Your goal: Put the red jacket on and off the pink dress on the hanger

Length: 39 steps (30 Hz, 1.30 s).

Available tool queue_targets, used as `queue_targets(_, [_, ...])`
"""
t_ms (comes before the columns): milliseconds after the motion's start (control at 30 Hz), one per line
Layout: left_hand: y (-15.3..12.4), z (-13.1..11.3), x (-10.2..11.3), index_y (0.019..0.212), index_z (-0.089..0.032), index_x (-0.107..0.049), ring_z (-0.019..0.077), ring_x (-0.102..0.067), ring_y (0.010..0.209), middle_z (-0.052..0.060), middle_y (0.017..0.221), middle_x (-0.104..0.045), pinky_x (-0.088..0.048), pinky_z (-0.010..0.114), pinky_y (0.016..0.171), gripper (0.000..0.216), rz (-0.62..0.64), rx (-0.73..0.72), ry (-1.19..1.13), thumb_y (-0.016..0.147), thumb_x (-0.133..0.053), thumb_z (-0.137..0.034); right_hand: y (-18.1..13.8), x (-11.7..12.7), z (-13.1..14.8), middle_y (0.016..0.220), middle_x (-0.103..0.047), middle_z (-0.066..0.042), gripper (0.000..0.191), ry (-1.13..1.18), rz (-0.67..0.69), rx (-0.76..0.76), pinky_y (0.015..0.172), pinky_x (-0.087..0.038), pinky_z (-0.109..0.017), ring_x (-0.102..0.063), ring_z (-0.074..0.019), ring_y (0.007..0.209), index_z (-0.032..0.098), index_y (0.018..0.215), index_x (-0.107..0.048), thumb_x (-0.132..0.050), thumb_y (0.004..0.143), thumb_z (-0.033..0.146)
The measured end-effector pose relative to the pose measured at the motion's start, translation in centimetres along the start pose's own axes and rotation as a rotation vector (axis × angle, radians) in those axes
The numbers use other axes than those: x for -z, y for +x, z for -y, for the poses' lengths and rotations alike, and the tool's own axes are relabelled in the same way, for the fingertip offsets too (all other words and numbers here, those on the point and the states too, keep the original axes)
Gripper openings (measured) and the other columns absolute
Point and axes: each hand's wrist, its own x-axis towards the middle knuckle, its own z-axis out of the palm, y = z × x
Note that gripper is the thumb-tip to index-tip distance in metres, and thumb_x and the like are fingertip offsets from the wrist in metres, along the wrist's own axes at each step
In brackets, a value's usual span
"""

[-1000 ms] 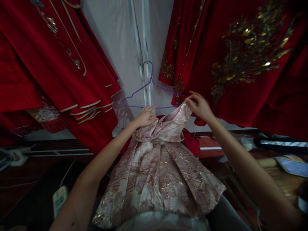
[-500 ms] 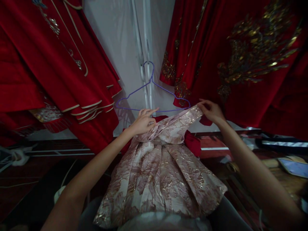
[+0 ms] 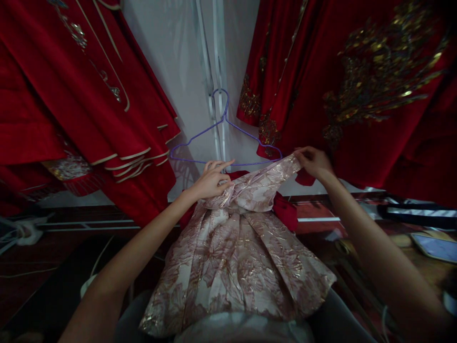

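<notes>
A pale pink and gold brocade dress (image 3: 228,257) with a pleated skirt lies across my lap, its bodice (image 3: 253,193) towards the wall. My right hand (image 3: 314,162) pinches the end of a bodice strip and draws it out to the right. Against the upper left of the bodice rests my left hand (image 3: 214,180), fingers stretched and apart, the thumb side touching the cloth. Just beyond both hands a purple hanger (image 3: 224,119) hangs at a pale upright bar. Dark red cloth (image 3: 285,213) shows behind the dress.
Red garments with silvery trim (image 3: 143,128) hang on the left. More red garments with gold sequins (image 3: 385,71) hang on the right. A phone-like device (image 3: 435,247) lies on a brown surface at the right. A white cable (image 3: 102,257) runs down at the left.
Almost nothing differs. The right hand keeps its pinch on the strip and the left hand stays on the bodice; the view has shifted very slightly.
</notes>
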Motion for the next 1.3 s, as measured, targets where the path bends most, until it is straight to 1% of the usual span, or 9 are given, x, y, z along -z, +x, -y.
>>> queue_targets(200, [0.4,0.0,0.0,0.081,-0.025,-0.071,0.0272,-0.035,0.128,-0.002,0.148,-0.035,-0.021,0.053,0.105,0.026,0.026,-0.009,-0.029,0.085,-0.051,-0.042,0.7,-0.9,1.3,0.088,-0.071,-0.008,0.023,0.074,-0.045,-0.004,0.074,-0.054,-0.04,-0.067,-0.0252,0.081,0.022,0.08,-0.065,-0.061,0.076,0.045])
queue_targets(400, [1.7,-1.4,-0.4,0.082,-0.026,-0.07,0.0259,-0.035,0.128,-0.004,0.147,-0.037,-0.025,0.05,0.104,0.026,0.031,-0.028,-0.112,0.086,-0.051,-0.042,2.6,-4.1,6.2,0.085,-0.069,-0.006,0.027,-0.014,-0.02,0.206,0.073,-0.05,-0.034,-0.063,-0.0218,0.08,0.022,0.085,-0.066,-0.056,0.081,0.047])
queue_targets(533, [2.0,-1.6,0.0,0.083,-0.026,-0.07,0.0231,-0.042,0.122,-0.003,0.14,-0.046,-0.029,0.046,0.102,0.025,-0.043,0.008,-0.137,0.087,-0.051,-0.042,2.6,-6.0,8.1,0.08,-0.067,-0.005,0.031,-0.08,-0.062,0.232,0.073,-0.048,-0.032,-0.061,-0.0204,0.076,0.022,0.084,-0.062,-0.05,0.084,0.051])
queue_targets(633, [1.3,0.6,1.0,0.083,-0.024,-0.07,0.0212,-0.046,0.115,0.0,0.132,-0.053,-0.029,0.043,0.102,0.026,-0.275,0.174,-0.1,0.087,-0.05,-0.042,2.4,-6.3,7.9,0.077,-0.065,-0.004,0.035,-0.076,-0.082,0.224,0.07,-0.047,-0.031,-0.06,-0.0193,0.072,0.022,0.082,-0.061,-0.047,0.085,0.054])
queue_targets(767, [-1.5,6.4,2.3,0.086,-0.019,-0.068,0.0196,-0.051,0.105,0.006,0.108,-0.063,-0.034,0.035,0.097,0.032,-0.757,0.485,-0.12,0.086,-0.049,-0.044,2.8,-5.8,7.5,0.075,-0.064,-0.005,0.036,-0.064,-0.057,0.216,0.066,-0.046,-0.03,-0.059,-0.0192,0.07,0.021,0.079,-0.06,-0.049,0.083,0.056])
queue_targets(833, [-3.4,9.4,2.4,0.086,-0.015,-0.068,0.0174,-0.056,0.09,0.005,0.091,-0.065,-0.041,0.03,0.086,0.037,-0.919,0.617,-0.228,0.085,-0.048,-0.046,2.9,-5.7,7.5,0.075,-0.064,-0.005,0.035,-0.061,-0.051,0.202,0.066,-0.046,-0.03,-0.059,-0.0196,0.07,0.021,0.078,-0.06,-0.051,0.082,0.054])
queue_targets(933, [-6.0,12.4,1.6,0.08,-0.013,-0.068,0.0147,-0.055,0.072,0.002,0.075,-0.064,-0.042,0.025,0.07,0.039,-0.862,0.813,-0.447,0.078,-0.055,-0.049,3.0,-6.0,7.6,0.076,-0.064,-0.005,0.033,-0.06,-0.061,0.184,0.068,-0.045,-0.032,-0.059,-0.0203,0.071,0.021,0.078,-0.06,-0.051,0.082,0.053])
queue_targets(1100, [-7.4,13.6,-0.3,0.079,-0.01,-0.069,0.0132,-0.055,0.065,0.004,0.07,-0.066,-0.041,0.023,0.063,0.038,-0.717,1.02,-0.698,0.069,-0.065,-0.046,3.1,-6.3,7.5,0.074,-0.064,-0.005,0.035,-0.046,-0.052,0.169,0.069,-0.045,-0.032,-0.058,-0.0202,0.071,0.021,0.076,-0.059,-0.051,0.081,0.055])
queue_targets(1300, [-4.9,13.9,0.2,0.089,-0.011,-0.07,0.0156,-0.059,0.078,0.007,0.086,-0.07,-0.044,0.023,0.07,0.047,-0.837,0.824,-0.649,0.072,-0.059,-0.053,3.5,-5.9,7.2,0.068,-0.061,-0.004,0.037,-0.037,-0.033,0.156,0.063,-0.045,-0.03,-0.056,-0.019,0.067,0.021,0.074,-0.059,-0.053,0.078,0.057])
